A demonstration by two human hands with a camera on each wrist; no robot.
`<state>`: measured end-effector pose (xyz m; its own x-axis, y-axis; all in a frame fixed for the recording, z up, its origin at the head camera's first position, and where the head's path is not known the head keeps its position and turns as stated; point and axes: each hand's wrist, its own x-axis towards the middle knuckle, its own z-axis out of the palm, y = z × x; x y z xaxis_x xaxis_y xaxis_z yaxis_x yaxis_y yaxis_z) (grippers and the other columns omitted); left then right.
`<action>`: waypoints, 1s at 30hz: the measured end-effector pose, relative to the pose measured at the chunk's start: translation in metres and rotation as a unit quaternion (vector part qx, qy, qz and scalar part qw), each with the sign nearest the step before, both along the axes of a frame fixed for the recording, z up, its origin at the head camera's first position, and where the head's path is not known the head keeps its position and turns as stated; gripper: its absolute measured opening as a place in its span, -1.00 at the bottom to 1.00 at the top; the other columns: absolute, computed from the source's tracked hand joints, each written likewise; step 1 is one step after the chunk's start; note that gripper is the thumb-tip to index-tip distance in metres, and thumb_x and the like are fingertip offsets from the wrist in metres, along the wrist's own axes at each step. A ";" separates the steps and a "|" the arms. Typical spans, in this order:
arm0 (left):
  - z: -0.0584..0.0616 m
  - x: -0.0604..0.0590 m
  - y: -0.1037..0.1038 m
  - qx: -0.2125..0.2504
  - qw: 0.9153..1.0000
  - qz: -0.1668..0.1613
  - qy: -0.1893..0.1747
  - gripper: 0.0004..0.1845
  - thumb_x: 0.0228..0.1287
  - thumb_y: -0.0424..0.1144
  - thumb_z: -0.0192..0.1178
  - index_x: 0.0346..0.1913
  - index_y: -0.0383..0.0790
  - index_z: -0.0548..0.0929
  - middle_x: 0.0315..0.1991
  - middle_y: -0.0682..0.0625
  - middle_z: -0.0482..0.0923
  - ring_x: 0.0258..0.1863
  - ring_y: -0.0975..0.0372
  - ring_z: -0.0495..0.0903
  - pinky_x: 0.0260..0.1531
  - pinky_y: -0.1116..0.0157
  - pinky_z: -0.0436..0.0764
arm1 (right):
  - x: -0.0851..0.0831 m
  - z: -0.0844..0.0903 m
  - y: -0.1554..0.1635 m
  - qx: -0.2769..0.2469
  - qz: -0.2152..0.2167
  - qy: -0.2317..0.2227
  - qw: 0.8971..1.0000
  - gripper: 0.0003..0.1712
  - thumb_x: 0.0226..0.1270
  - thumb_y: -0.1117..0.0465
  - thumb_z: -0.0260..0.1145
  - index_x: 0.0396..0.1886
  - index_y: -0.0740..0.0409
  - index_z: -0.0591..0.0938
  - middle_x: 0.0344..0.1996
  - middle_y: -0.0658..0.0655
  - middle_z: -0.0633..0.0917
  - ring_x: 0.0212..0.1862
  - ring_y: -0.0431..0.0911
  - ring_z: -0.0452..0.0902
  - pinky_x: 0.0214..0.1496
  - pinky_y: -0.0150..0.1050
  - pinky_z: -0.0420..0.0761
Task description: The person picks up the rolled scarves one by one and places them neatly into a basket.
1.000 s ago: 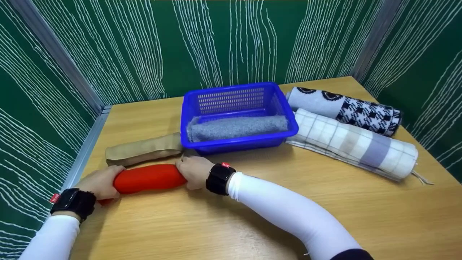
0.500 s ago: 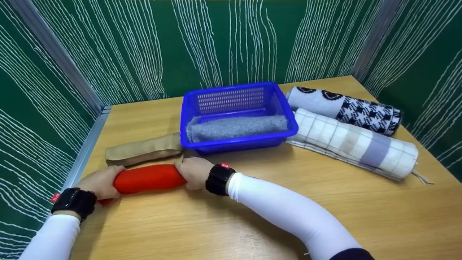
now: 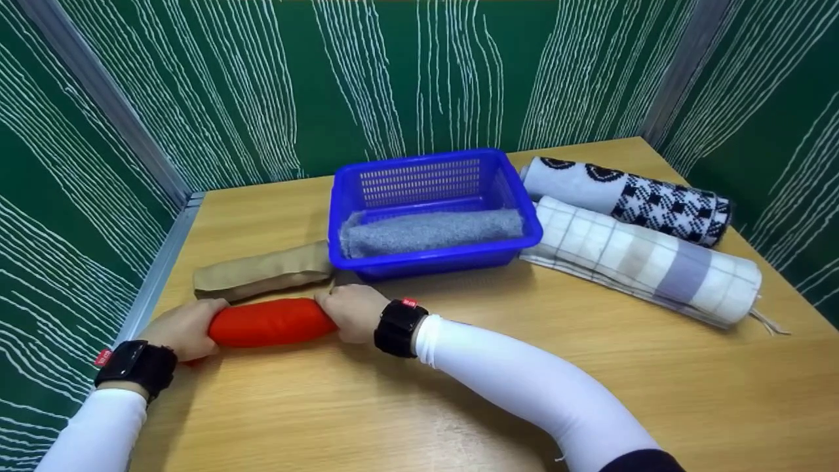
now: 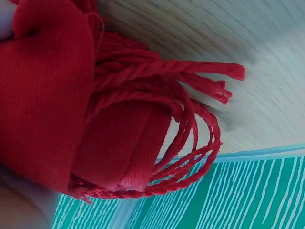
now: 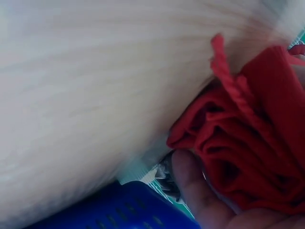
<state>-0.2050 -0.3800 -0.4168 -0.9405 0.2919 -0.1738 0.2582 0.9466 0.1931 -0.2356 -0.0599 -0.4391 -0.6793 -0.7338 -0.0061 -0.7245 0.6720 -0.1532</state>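
Much of the red rolled scarf (image 3: pixel 270 322) is covered at both ends, where the person's hands close over it, so only its middle shows from the head view. The wrist views fill with red cloth and fringe (image 4: pixel 190 119) at close range, blurred on the right side, and little else can be made out there beyond a strip of wood grain and a blue edge.

The left hand (image 3: pixel 180 326) curls around the left end of the roll, near the surface's (image 3: pixel 406 393) left edge, wrist strapped with a black band. The right hand (image 3: pixel 352 311) grips the right end, its forearm in a white sleeve reaching in across the front of the surface. The roll lies flat on the wood, just in front of a tan rolled cloth (image 3: pixel 262 274), which runs partly behind the blue basket (image 3: pixel 432 262).

A grey rolled towel (image 3: pixel 429 231) lies inside the basket. To the right of it rest a checked pale roll (image 3: pixel 645 259) and, behind that, a black-and-white patterned roll (image 3: pixel 629 196).
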 end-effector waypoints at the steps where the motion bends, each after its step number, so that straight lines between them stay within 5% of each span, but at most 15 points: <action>1: 0.001 0.001 0.000 0.000 1.000 0.000 0.001 -0.44 -0.11 -0.43 0.50 0.09 -0.29 0.67 -0.15 -0.14 0.71 -0.21 -0.01 0.63 -0.10 -0.05 0.64 | 0.000 0.001 0.000 0.000 0.000 0.002 1.000 -0.42 0.22 0.29 0.59 0.22 0.08 0.60 -0.01 0.14 0.82 0.03 0.05 0.79 0.16 -0.06 0.78; 10: 0.010 0.000 0.003 -0.003 1.000 -0.006 0.016 -0.46 -0.08 -0.48 0.46 0.09 -0.29 0.67 -0.17 -0.13 0.69 -0.23 -0.01 0.61 -0.11 -0.04 0.62 | 0.003 0.011 0.005 -0.003 0.007 -0.001 1.000 -0.44 0.24 0.30 0.56 0.21 0.12 0.58 -0.01 0.14 0.82 0.02 0.05 0.80 0.14 -0.06 0.78; 23: 0.033 0.000 0.007 0.030 0.999 0.014 -0.007 -0.49 0.01 -0.52 0.38 0.11 -0.28 0.65 -0.22 -0.17 0.65 -0.31 0.00 0.59 -0.39 0.19 0.53 | 0.008 0.025 0.012 -0.006 0.003 0.018 1.000 -0.36 0.29 0.24 0.54 0.34 0.15 0.55 0.07 0.16 0.80 0.11 0.04 0.78 0.24 -0.08 0.75; 30: 0.037 0.000 0.010 0.032 0.999 0.016 0.007 -0.51 0.07 -0.49 0.39 0.13 -0.26 0.66 -0.18 -0.18 0.67 -0.28 0.00 0.59 -0.43 0.20 0.55 | 0.011 0.031 0.017 -0.013 0.013 0.042 0.999 -0.44 0.27 0.21 0.56 0.23 0.15 0.59 0.00 0.14 0.82 0.04 0.02 0.80 0.16 -0.08 0.77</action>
<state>-0.2052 -0.3702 -0.3797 -0.9515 0.2726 -0.1428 0.2319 0.9402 0.2497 -0.2246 -0.0429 -0.4077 -0.6576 -0.7503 0.0685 -0.7525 0.6496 -0.1087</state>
